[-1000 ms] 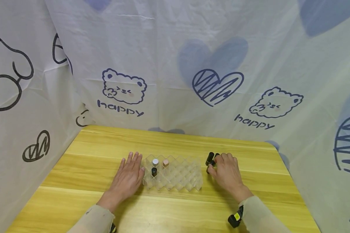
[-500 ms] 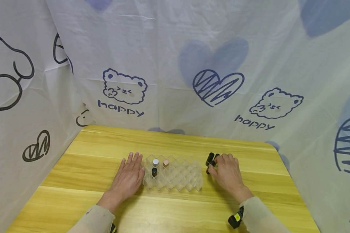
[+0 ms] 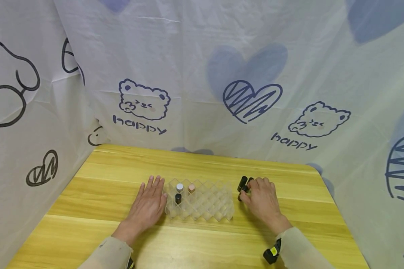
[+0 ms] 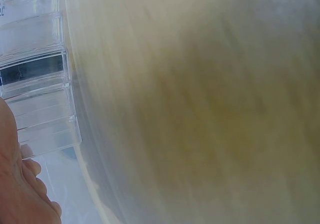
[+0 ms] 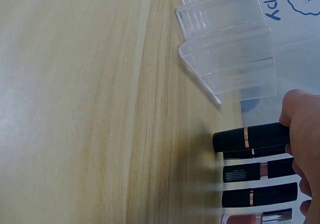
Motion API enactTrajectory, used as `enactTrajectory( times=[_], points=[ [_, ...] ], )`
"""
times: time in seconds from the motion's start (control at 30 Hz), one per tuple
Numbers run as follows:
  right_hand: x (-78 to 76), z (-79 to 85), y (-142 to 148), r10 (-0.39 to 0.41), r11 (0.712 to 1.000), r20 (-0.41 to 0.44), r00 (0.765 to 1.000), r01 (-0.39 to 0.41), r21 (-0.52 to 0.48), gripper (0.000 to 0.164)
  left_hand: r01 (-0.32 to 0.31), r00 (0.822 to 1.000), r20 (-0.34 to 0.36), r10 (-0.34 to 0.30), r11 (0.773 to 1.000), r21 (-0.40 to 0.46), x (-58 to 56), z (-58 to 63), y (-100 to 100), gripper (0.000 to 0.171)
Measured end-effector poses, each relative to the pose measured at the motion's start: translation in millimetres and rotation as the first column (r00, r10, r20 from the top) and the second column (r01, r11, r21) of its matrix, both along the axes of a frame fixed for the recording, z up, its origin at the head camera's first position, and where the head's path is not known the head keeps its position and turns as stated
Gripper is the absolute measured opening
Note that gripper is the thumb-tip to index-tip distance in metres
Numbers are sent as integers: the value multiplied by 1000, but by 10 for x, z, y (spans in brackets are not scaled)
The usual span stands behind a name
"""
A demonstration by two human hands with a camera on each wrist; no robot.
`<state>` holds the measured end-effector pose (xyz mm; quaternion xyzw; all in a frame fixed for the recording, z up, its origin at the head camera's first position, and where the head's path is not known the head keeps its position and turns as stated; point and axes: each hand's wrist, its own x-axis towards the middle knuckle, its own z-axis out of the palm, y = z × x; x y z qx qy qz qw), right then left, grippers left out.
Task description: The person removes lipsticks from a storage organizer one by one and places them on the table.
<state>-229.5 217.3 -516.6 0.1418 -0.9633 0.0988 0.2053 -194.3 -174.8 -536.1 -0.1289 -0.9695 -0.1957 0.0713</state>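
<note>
A clear plastic lipstick organizer [image 3: 210,201] with diamond-shaped compartments rests on the wooden table. In its left part stand a white-capped tube [image 3: 179,187], a peach-capped tube [image 3: 191,188] and a black-capped tube [image 3: 178,198]. My left hand [image 3: 146,205] lies with straight fingers along the organizer's left end, the thumb against its side. To the right of the organizer, my right hand [image 3: 263,200] pinches a black lipstick [image 5: 250,138] with a gold band between thumb and fingers. The lipstick's upper end is hidden by the hand.
Beside the held lipstick, in the right wrist view, stand another black lipstick [image 5: 260,195], a black-capped lip gloss tube [image 5: 257,170] and a reddish tube [image 5: 250,218]. A printed white cloth [image 3: 195,74] hangs behind the table [image 3: 188,246].
</note>
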Motion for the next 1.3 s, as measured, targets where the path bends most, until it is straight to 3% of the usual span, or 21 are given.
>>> enactTrajectory(
  times=[0.53,0.77,1.07,1.3],
  points=[
    [-2,47,10,-2,1000,5,1000,2,-15,24,5,1000,-5,-5,1000,-5,4,10,2,60],
    [3,155,-53,25,999,-69,997,-28,-34,29,5,1000,-18,-5,999,-38,2,11,-6,60],
    [9,340,-374,143,988,-217,966,-152,-25,27,8,1000,-30,-10,998,-64,1,17,-13,60],
    [5,356,-689,239,970,-268,933,-239,32,25,10,999,-46,-14,996,-89,0,33,-9,61]
  ],
)
